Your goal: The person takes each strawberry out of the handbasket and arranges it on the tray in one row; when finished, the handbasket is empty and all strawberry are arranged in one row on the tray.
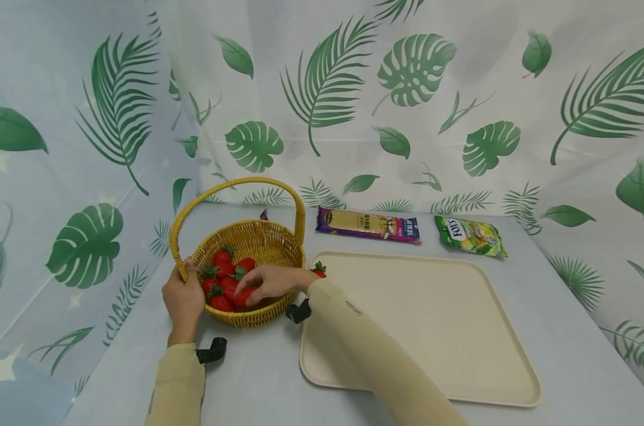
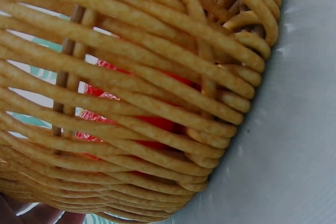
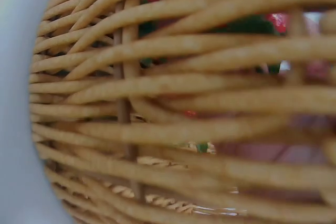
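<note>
A yellow wicker basket (image 1: 247,319) with a tall arched handle holds several red strawberries (image 1: 222,258) with green leaves, heaped in its left half. My left hand (image 1: 184,299) grips the basket's left side at the foot of the handle; in the left wrist view its fingers (image 2: 39,214) show at the lower left corner, against the weave. Reaching in over the near right rim, my right hand (image 1: 271,281) pinches a strawberry (image 1: 244,297) between thumb and fingers. In the right wrist view the wicker wall (image 3: 173,87) covers most of that hand.
Right of the basket lies a beige tray (image 1: 417,319), partly under my right forearm. One strawberry (image 1: 319,271) shows at its far left corner, partly behind my wrist. Behind the tray are a purple and gold packet (image 1: 368,225) and a green bag (image 1: 471,235).
</note>
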`<action>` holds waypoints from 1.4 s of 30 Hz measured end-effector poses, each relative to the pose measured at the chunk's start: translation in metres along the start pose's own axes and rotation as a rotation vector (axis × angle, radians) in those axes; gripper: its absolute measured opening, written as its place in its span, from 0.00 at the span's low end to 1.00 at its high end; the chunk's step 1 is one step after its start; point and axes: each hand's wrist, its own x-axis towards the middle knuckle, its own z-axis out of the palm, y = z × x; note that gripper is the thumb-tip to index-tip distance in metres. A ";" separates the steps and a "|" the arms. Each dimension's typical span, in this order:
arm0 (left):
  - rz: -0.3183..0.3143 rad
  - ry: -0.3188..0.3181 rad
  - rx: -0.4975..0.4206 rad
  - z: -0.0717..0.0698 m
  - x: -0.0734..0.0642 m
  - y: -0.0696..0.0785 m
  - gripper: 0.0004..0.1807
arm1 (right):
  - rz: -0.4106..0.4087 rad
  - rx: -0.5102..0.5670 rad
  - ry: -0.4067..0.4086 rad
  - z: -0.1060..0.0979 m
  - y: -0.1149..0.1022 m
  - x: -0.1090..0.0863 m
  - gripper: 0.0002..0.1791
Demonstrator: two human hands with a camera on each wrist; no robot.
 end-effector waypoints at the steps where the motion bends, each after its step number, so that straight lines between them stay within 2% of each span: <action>1: -0.001 -0.001 0.002 0.000 0.000 0.000 0.24 | -0.010 -0.009 0.034 0.000 0.000 -0.002 0.17; 4: -0.005 -0.007 0.002 -0.001 -0.001 0.001 0.24 | -0.042 -0.018 0.140 0.002 -0.001 -0.008 0.19; 9: 0.006 -0.007 0.002 -0.002 0.000 0.001 0.24 | -0.071 0.039 0.282 0.004 -0.002 -0.020 0.22; 16: 0.006 -0.009 0.001 -0.003 0.001 0.001 0.27 | -0.086 0.110 0.425 0.006 0.001 -0.036 0.12; 25: -0.001 -0.016 -0.003 -0.002 0.001 0.000 0.26 | -0.160 0.232 0.556 0.009 0.012 -0.056 0.17; 30: 0.006 -0.018 -0.009 -0.001 0.001 0.000 0.26 | -0.206 0.281 0.647 0.009 0.020 -0.069 0.16; 35: -0.008 -0.028 -0.005 -0.001 0.000 0.001 0.26 | -0.176 0.318 0.714 0.005 0.030 -0.083 0.13; 42: -0.012 -0.028 -0.005 -0.001 -0.001 0.002 0.26 | -0.149 0.458 0.760 0.001 0.048 -0.103 0.13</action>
